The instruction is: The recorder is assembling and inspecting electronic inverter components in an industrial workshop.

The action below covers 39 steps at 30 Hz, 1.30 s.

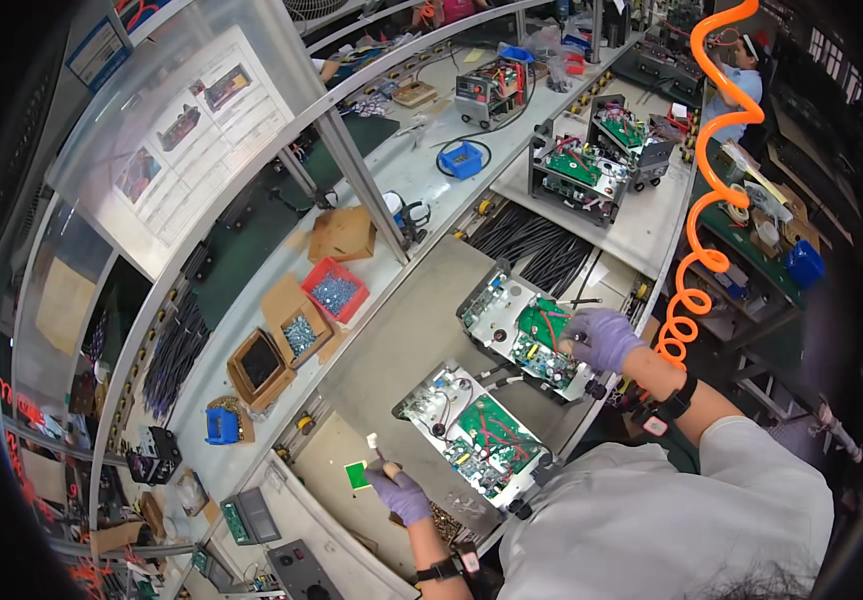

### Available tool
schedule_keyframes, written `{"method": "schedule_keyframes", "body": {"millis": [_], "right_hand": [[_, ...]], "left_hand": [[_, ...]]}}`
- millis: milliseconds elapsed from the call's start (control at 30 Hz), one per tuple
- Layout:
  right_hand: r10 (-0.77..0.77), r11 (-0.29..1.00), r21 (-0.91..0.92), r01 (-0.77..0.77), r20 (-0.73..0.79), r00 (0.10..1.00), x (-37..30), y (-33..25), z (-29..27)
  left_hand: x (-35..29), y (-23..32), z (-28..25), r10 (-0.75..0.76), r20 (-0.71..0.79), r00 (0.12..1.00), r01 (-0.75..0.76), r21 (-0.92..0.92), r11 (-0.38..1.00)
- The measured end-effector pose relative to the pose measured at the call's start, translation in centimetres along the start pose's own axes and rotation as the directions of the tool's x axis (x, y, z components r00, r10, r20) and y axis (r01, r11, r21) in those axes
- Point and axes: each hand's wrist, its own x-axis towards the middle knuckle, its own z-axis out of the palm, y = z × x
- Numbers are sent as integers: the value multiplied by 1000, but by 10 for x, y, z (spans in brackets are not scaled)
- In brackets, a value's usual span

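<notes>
My left hand (398,492), in a purple glove, is closed on a small green circuit board (355,475) by its edge. A white connector (372,440) on a short lead sticks up beside the fingers. My right hand (606,340), gloved the same way, is bent in over the right end of the farther open chassis (499,318), beside its green board (541,322) and red wires. Its fingers look pinched together, but what they hold is hidden. Nearer to me lies a second open chassis (423,404) with a green board and dark red wires, touched by neither hand.
Left of the work surface stand a red bin (335,290) of screws, cardboard boxes (299,335) and a blue bin (221,425). Black cables (526,240) lie behind the chassis. An orange coiled hose (708,260) hangs at the right. Another person (738,90) works far right.
</notes>
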Motion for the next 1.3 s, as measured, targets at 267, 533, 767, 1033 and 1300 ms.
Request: {"method": "schedule_keyframes", "body": {"millis": [267, 533, 767, 1033, 1300], "right_hand": [[-184, 952, -213, 218, 169, 968, 95, -47, 68], [-252, 966, -2, 260, 239, 938, 130, -14, 108], [-264, 922, 279, 268, -50, 963, 144, 29, 123], [19, 746, 666, -29, 22, 1000, 182, 85, 153], [-76, 977, -211, 22, -252, 965, 163, 42, 136]], "left_hand": [[-55, 110, -8, -93, 304, 948, 261, -579, 772], [-63, 86, -44, -218, 155, 964, 267, -533, 803], [-78, -22, -104, -671, -72, 738, 442, -701, 560], [-150, -71, -52, -704, 89, 705, 631, -532, 565], [-151, -43, -51, -445, 86, 891, 434, -445, 783]]}}
